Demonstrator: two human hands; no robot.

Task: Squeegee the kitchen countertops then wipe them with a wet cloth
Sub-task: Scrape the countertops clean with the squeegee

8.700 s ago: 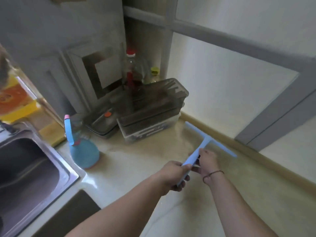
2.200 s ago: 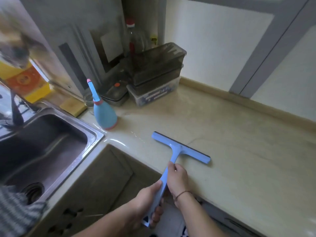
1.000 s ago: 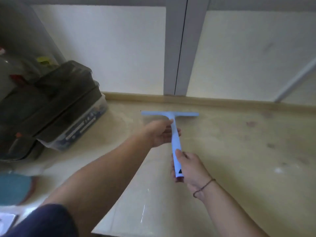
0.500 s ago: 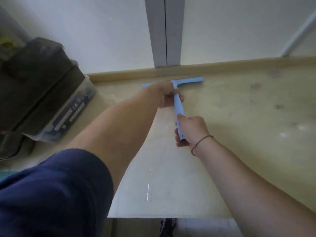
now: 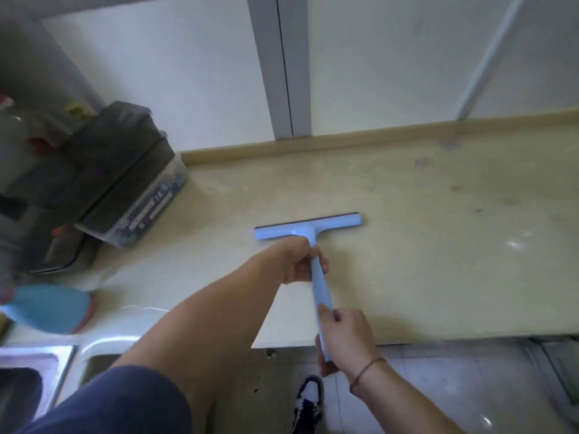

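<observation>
Countertop (image 5: 438, 245) bears the squeegee (image 5: 308, 227), both hands gripping its handle.

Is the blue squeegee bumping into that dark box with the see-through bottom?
Apart. The head view shows the squeegee out on the countertop, with a bare strip of counter between its blade's left end and the box.
</observation>
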